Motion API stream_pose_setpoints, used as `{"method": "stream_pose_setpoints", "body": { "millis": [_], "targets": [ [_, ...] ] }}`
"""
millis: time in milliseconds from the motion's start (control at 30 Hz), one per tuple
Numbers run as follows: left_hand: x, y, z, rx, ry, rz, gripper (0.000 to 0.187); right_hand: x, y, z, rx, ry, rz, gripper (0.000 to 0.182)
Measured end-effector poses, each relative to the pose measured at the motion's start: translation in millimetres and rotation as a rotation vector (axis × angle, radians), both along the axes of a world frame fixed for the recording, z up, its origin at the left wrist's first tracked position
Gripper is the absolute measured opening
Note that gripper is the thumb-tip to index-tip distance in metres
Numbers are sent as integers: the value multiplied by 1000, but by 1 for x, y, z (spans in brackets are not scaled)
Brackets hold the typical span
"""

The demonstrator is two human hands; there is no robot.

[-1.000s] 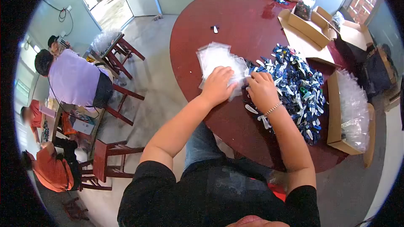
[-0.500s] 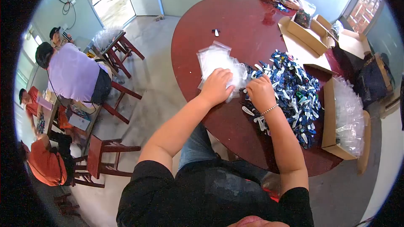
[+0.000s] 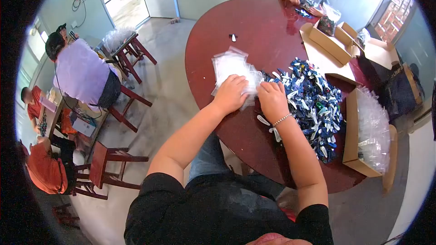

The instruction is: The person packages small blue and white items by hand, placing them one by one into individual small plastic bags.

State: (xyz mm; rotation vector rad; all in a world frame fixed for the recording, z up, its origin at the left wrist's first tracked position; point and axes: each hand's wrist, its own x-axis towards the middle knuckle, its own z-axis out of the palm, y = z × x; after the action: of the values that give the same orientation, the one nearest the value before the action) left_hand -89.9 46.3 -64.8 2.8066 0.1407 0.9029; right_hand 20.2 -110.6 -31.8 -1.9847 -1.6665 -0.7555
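My left hand [image 3: 230, 93] presses flat on the clear bags [image 3: 231, 66], centre frame on the desk [image 3: 254, 22]; my right hand [image 3: 272, 100], fingers curled, pinches one's edge. They look thin, light, slippery; I'd grip edges.

The surface [image 3: 254, 22] is a glossy dark red-brown. A stack of clear, whitish plastic bags [image 3: 229, 66] lies on it beside a heap of small pieces [image 3: 313, 104] in dark blue, light blue and white, with one green speck. The cardboard boxes [image 3: 329, 36] are plain tan. The stools [image 3: 106, 163] are red-brown, the floor [image 3: 163, 77] pale grey.
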Motion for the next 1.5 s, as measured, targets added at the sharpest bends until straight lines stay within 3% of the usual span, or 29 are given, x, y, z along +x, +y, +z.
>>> {"method": "stream_pose_setpoints", "body": {
  "millis": [100,200,533,633,700,767,900,967,1000,1033,1133,1233,1367,1500],
  "targets": [
    [0,0,-2,-40,-22,0,43,5,0,-2,-142,62,17,11],
    [0,2,-4,-54,-25,0,44,3,0,-2,-40,147,36,11],
    [2,4,-9,-41,-33,-14,43,12,-31,30,-211,517,84,36],
    [2,6,-7,-79,-36,-30,47,25,-49,60,-21,773,20,23],
    [2,8,2,-108,-59,-56,50,39,-63,67,58,1014,124,17],
    [5,7,12,-293,-1,-49,63,49,-77,74,84,1132,204,17],
    [27,-27,61,-568,0,-311,53,62,-92,76,213,1360,250,16],
    [41,-53,76,-898,154,-408,50,66,-94,74,290,1456,284,17],
    [64,-56,53,-1112,147,-618,50,69,-96,73,303,1465,284,17],
    [66,-76,69,-1321,151,-681,45,70,-98,76,314,1473,285,18],
    [88,-103,76,-1762,128,-632,25,72,-102,79,384,1518,362,20],
    [109,-114,70,-1874,-85,-564,15,84,-110,76,391,1483,251,21],
    [116,-110,57,-1825,-83,-556,15,83,-116,88,343,1514,159,27],
    [113,-99,48,-1870,-38,-556,16,90,-115,83,289,1656,292,41]
  ]
}}
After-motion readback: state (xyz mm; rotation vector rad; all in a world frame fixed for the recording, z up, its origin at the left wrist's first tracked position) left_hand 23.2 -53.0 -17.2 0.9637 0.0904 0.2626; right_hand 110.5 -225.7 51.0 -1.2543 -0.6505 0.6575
